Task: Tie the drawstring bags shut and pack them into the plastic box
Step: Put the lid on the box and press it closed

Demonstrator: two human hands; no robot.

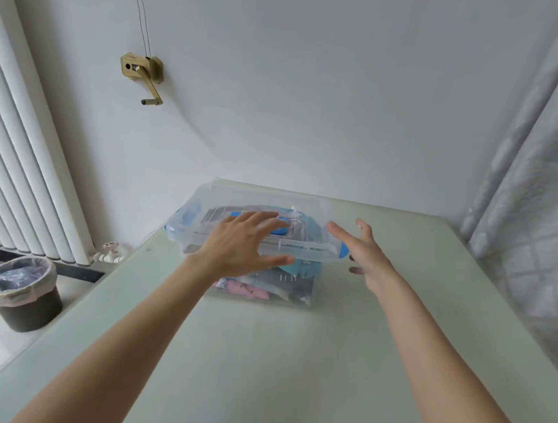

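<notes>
Pale green table (291, 364) set against a plain white wall; radiator (22, 155) to the left, curtain (544, 167) to the right, lined bin (19, 293) on the floor at left. A crank fitting (143, 71) is fixed to the wall.

The box (264, 287), clear plastic, stands at the far middle of the table. Its lid (253, 222), clear with blue latches (343, 250) at the ends and a blue handle on top, sits over the rim; whether it is clipped down cannot be told. Bags (257, 288), pink, grey and teal, show through the near wall, packed inside. Their ties cannot be made out.

Left hand (244, 242): fingers straight and spread, palm flat on the lid near the handle, thumb at the front edge. Right hand (365, 252): fingers spread and relaxed, just beside the right-hand latch, holding nothing; contact with the box is not evident.

Judgement: packing appears complete, and closing the lid is the step in hand. The box is probably light, its contents soft cloth. The lid is likely thin, smooth and flexible, so it would bow under central pressure. Best hold is at the two end latches, pressing each down over the rim, with the box steadied against sliding on the smooth table.
</notes>
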